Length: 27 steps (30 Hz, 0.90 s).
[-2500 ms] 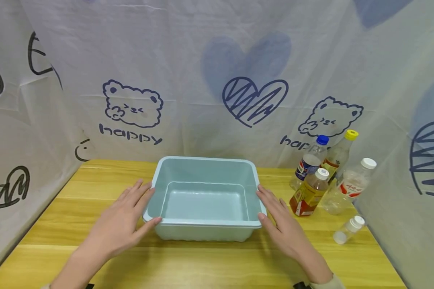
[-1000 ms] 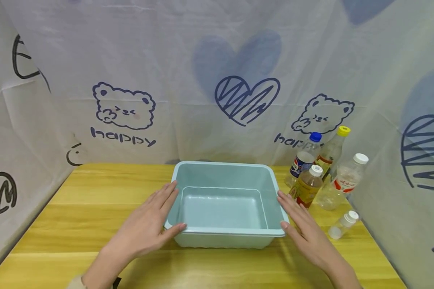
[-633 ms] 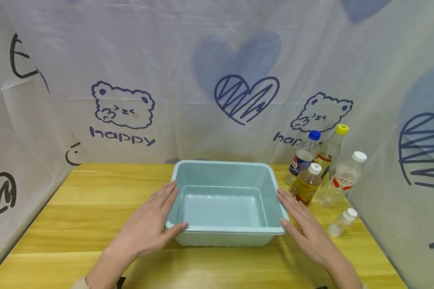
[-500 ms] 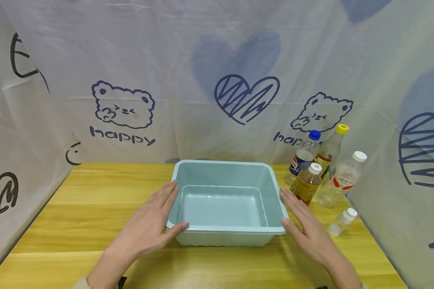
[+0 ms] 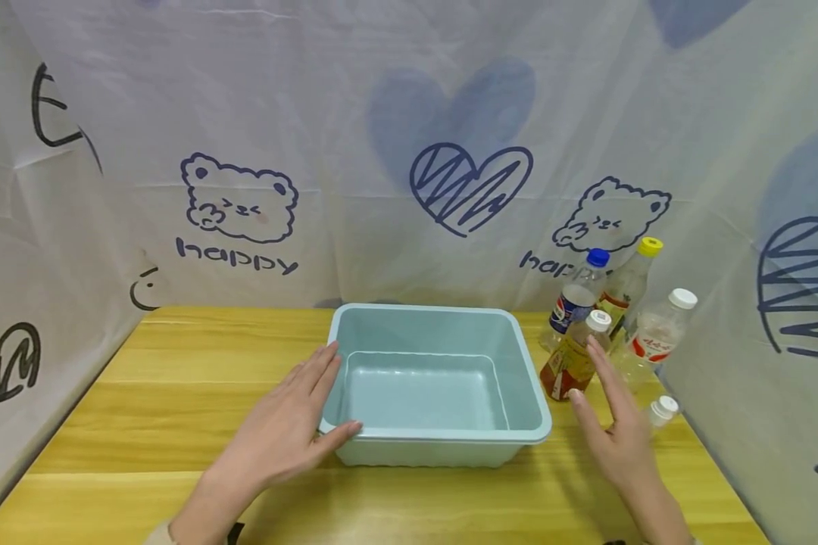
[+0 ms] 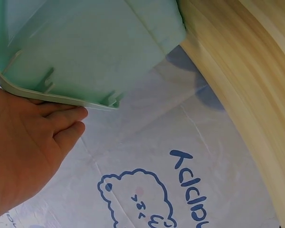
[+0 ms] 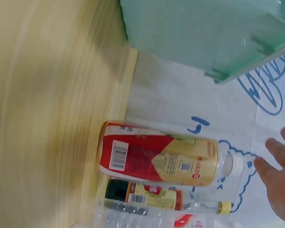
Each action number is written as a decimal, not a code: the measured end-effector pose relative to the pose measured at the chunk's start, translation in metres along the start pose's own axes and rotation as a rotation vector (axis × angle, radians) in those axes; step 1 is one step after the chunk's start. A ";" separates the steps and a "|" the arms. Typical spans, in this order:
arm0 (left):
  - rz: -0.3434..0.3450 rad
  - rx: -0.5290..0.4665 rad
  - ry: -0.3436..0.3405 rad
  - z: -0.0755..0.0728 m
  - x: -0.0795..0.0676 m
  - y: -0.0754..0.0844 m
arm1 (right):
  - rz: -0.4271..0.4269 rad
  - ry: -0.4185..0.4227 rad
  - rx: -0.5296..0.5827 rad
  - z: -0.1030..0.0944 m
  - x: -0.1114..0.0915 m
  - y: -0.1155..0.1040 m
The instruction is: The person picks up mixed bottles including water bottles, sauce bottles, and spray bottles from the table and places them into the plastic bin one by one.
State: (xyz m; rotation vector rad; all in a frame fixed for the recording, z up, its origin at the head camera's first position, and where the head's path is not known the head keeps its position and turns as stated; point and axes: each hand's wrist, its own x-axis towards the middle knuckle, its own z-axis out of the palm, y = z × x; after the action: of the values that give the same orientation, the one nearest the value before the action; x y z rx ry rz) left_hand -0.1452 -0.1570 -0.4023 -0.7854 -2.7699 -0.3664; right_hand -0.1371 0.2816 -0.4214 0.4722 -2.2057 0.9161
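A light blue-green plastic basin [image 5: 436,446] stands at the middle of the wooden table. My left hand [image 5: 282,428] lies along its left rim with straight fingers, the thumb over the front corner; the left wrist view shows those fingers against the outside of the rim [image 6: 61,99]. Off the basin's right side, my right hand [image 5: 620,435] is in the air with fingers extended, holding nothing. Nearest to it is a bottle of reddish-brown drink [image 5: 564,371] with a white cap, upright. In the right wrist view, the fingers [image 7: 275,152] show beyond that bottle's [image 7: 161,154] cap.
Behind the drink bottle stand a blue-capped bottle [image 5: 576,295] and a yellow-capped bottle [image 5: 623,291]. To the right are a clear white-capped bottle [image 5: 657,333] and a small white-capped bottle [image 5: 663,410], partly hidden by my right hand. A printed white curtain [image 5: 354,250] hangs behind the table.
The basin first shifted right with both hands at its rim. Then my right hand left the rim and moved right, toward the bottles. My left hand stays at the left rim.
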 end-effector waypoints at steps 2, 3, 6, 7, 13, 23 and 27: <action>0.001 0.002 0.003 0.000 0.000 0.000 | 0.001 0.071 -0.031 -0.003 0.000 0.004; 0.002 0.002 0.005 0.000 0.000 0.001 | 0.009 0.102 -0.048 -0.004 0.000 0.006; -0.001 0.000 0.008 0.000 0.000 0.001 | 0.010 0.200 -0.085 -0.009 -0.001 0.013; -0.001 0.000 0.013 0.000 0.000 0.001 | 0.015 0.215 -0.094 -0.011 -0.002 0.016; 0.005 -0.002 0.036 0.001 -0.002 0.002 | 0.106 0.238 -0.163 -0.025 -0.014 0.035; -0.006 -0.002 0.008 0.002 -0.002 0.000 | 0.431 0.120 -0.211 -0.050 -0.028 0.053; -0.004 -0.003 0.008 0.001 -0.001 0.000 | 0.569 0.079 -0.196 -0.054 -0.028 0.057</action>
State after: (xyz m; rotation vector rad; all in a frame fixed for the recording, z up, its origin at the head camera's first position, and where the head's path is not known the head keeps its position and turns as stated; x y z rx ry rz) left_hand -0.1445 -0.1573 -0.4038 -0.7768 -2.7645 -0.3733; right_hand -0.1238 0.3618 -0.4406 -0.2992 -2.3642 0.9614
